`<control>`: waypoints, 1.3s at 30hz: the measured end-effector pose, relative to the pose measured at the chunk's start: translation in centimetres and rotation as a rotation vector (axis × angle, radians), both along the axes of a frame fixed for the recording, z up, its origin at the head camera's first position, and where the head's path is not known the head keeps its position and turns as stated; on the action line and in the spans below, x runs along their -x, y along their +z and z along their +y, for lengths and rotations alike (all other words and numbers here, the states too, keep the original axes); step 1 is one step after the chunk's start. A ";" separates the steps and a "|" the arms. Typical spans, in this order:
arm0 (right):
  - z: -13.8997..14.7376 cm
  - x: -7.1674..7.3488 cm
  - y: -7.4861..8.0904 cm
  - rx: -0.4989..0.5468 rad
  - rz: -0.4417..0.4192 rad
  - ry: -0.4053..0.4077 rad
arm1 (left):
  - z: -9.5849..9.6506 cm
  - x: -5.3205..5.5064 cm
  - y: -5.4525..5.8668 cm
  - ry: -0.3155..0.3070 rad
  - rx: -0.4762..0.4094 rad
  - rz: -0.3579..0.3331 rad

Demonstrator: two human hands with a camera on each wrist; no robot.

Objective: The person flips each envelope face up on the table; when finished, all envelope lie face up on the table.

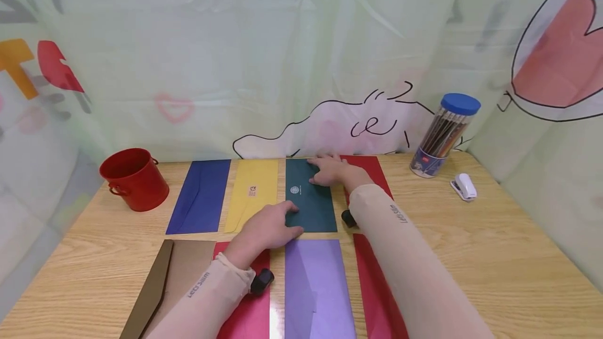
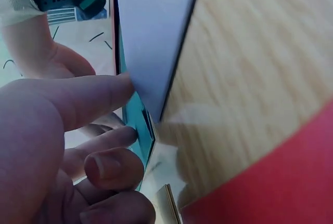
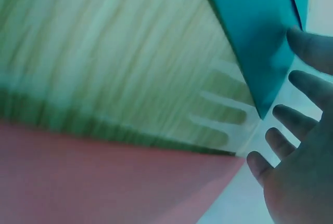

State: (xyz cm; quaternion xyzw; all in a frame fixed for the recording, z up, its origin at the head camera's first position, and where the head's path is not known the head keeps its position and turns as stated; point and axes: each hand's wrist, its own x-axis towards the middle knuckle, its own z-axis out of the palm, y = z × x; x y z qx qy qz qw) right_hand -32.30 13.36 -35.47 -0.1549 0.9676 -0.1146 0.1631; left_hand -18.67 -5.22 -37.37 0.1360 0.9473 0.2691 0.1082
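Note:
A dark green envelope (image 1: 313, 211) with a small round white emblem lies flat in the back row. My left hand (image 1: 270, 224) is at its near left part, with index finger and thumb extended. In the left wrist view, the thumb tip meets the edge of the lilac envelope (image 2: 153, 31), while the other fingers bend loosely by the green one. Over the green envelope's far right corner reaches my right hand (image 1: 332, 169), its fingers spread. The right wrist view shows those fingers (image 3: 296, 122) beside the envelope's corner. A red envelope (image 1: 372, 166) lies partly under the right forearm.
Left of the green envelope lie a yellow envelope (image 1: 259, 177) and a blue one (image 1: 207, 192). The front row has a brown envelope (image 1: 190, 276) and red ones. A red bucket (image 1: 136, 184) stands left; a pencil jar (image 1: 443, 137) and white stapler (image 1: 465, 187) stand right.

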 end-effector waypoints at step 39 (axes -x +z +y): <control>14.4 -2.6 -1.0 0.154 -0.024 -0.195 | 11.0 1.5 0.9 -0.306 0.079 0.064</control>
